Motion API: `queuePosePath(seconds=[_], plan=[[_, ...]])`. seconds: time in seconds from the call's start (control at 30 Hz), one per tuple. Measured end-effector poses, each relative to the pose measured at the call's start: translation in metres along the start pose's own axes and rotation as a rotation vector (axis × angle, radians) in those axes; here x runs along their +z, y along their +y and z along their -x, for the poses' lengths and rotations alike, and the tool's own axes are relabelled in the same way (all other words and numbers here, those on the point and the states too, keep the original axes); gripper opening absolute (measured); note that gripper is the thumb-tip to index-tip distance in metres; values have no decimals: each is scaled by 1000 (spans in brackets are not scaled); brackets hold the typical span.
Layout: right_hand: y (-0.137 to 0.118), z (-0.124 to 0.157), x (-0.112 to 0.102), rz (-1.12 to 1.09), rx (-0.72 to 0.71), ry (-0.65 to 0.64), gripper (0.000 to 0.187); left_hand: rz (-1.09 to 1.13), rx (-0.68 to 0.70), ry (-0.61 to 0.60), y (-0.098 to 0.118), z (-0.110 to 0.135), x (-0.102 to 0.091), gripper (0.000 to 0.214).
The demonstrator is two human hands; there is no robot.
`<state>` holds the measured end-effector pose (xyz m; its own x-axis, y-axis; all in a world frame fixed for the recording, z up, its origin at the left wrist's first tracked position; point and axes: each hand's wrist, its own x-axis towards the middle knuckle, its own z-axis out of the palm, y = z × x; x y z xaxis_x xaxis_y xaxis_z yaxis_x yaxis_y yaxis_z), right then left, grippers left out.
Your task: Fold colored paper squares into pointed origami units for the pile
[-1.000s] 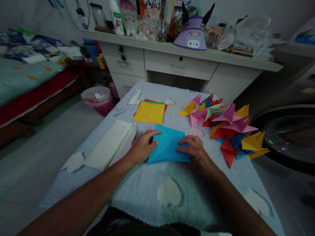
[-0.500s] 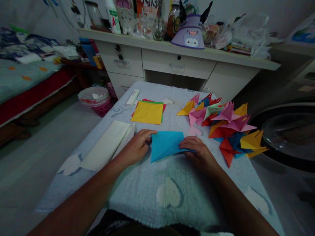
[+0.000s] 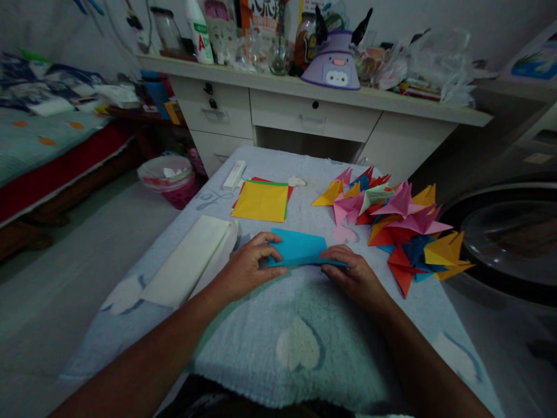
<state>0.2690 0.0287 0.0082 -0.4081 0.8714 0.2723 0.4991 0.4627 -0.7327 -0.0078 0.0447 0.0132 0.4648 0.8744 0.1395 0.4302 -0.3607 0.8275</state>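
Observation:
A sheet of blue origami paper [image 3: 298, 246] lies in front of me, its near edge bent up into a fold. My left hand [image 3: 256, 258] grips its left end, thumb beneath the near edge and fingers on top. At the right end my right hand [image 3: 346, 267] pinches the paper between thumb and fingers. Beyond the blue sheet is a stack of square paper [image 3: 260, 200], yellow on top with red and green edges showing. To the right sits a pile of folded paper cranes [image 3: 402, 223] in several colours.
A cloth [image 3: 300, 342] with heart prints covers the table. On its left lie a folded pale packet [image 3: 187, 261] and a small white box [image 3: 235, 175]. A white desk [image 3: 313, 110] with bottles and a purple visor [image 3: 333, 61] stands behind. A bin [image 3: 169, 180] is on the floor.
My left hand has moved right and its thumb has come under the paper's near edge. That edge, with its lower left corner, is now lifted and bent; the right hand keeps its hold.

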Motion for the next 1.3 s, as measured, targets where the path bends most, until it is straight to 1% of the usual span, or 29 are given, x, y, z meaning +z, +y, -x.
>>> queuePosePath(seconds=[0.1,0.2,0.27,0.33,0.43,0.5,0.57,0.63,0.73,0.83,0.9,1.0,1.1,1.17,1.3], plan=[[0,1,-1,-47,64,12,13,-7,42,115,0,-1,5,13],[1,3,-3,-120,178,81,22,21,113,212,0,-1,7,11],[1,4,-3,-231,263,137,30,29,173,259,2,0,6,11],[0,4,-2,-406,329,180,34,16,232,301,4,2,5,11],[-2,3,0,-671,379,192,37,-26,305,329,8,4,4,11],[-3,1,2,-795,378,178,35,-58,343,328,9,6,5,12],[-3,0,4,-879,356,184,30,-89,363,312,10,8,6,12],[-2,-1,6,-917,332,216,24,-109,362,302,10,9,8,11],[1,-1,9,-922,327,271,17,-95,326,309,11,10,10,8],[2,-2,12,-919,334,304,16,-17,233,327,13,9,10,17],[2,-2,13,-922,335,318,17,70,174,318,13,8,9,19],[2,-3,15,-924,348,310,18,203,104,294,12,6,9,16],[2,-3,17,-909,361,298,20,296,4,312,9,4,12,23],[2,-3,17,-898,365,308,23,331,-46,333,8,3,14,26],[-2,-3,16,-917,361,324,25,351,-96,348,9,3,15,24]])
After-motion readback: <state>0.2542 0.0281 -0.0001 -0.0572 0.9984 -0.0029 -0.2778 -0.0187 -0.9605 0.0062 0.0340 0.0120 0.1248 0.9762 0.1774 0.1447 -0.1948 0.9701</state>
